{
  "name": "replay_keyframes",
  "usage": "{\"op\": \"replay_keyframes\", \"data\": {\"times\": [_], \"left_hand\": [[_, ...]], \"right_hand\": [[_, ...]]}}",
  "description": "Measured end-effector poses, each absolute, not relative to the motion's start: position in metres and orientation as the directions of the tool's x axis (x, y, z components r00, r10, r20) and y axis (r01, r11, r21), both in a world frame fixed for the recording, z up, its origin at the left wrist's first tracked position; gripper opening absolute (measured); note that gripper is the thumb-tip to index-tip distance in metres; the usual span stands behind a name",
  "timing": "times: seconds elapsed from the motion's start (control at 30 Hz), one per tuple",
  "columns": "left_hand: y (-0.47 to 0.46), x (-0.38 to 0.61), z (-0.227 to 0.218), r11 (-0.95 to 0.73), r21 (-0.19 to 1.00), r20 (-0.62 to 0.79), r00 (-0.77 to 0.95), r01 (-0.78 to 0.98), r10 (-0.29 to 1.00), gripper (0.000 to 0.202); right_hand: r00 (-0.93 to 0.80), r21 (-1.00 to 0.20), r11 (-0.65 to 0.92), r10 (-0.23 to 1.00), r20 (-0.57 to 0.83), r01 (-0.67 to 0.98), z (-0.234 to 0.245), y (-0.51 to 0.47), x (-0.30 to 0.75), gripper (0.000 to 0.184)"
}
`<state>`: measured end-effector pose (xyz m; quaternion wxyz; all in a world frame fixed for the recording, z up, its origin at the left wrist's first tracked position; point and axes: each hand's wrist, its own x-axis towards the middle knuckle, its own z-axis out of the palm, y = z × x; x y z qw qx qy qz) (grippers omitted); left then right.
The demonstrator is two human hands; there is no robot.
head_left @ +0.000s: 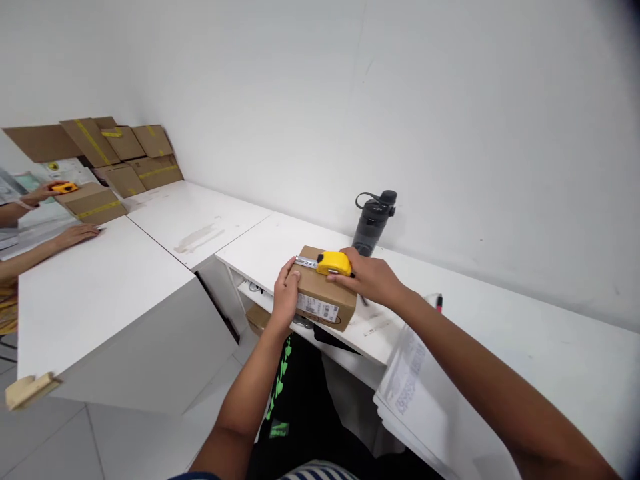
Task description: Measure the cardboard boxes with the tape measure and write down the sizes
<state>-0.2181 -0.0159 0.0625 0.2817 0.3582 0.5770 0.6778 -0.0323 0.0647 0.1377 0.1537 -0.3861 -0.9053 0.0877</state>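
Note:
A small cardboard box (327, 292) with a white printed label on its near side rests on the white desk in front of me. My right hand (373, 275) grips a yellow tape measure (335, 263) on the box's top, with a short length of blade (306, 262) drawn out to the left. At the box's left edge, my left hand (287, 290) has its fingers closed around the corner, near the blade's end. Whether those fingers also pinch the blade tip is hard to see.
A dark bottle (373, 223) stands behind the box by the wall. Papers (413, 380) lie at the desk's front edge, near a red-and-black pen (439, 303). Far left, a co-worker's hand (45, 193) holds an orange tape measure (65, 188) over a box (97, 203); flattened cardboard boxes (155, 170) lean behind.

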Motion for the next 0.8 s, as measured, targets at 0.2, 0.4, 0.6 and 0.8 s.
{"op": "replay_keyframes", "data": {"times": [0.2,0.4,0.6,0.8], "left_hand": [[-0.019,-0.219,0.061,-0.17,0.985,0.125,-0.535,-0.035,0.836,0.049],[-0.014,-0.224,0.051,-0.17,0.983,0.107,-0.548,-0.065,0.829,0.063],[-0.054,-0.187,0.063,-0.427,0.852,0.511,-0.655,0.302,0.557,0.074],[-0.096,-0.111,0.062,-0.332,0.891,0.332,-0.054,-0.308,0.942,0.076]], "right_hand": [[-0.715,-0.272,0.75,0.659,0.232,0.603,0.143,0.072,-0.102,0.053],[-0.656,-0.265,0.714,0.7,0.283,0.648,0.145,0.06,-0.1,0.051],[-0.35,-0.601,0.538,0.842,0.41,0.591,0.127,0.0,-0.027,0.063],[-0.546,-0.767,0.575,0.755,0.363,0.284,0.085,-0.079,0.056,0.075]]}}
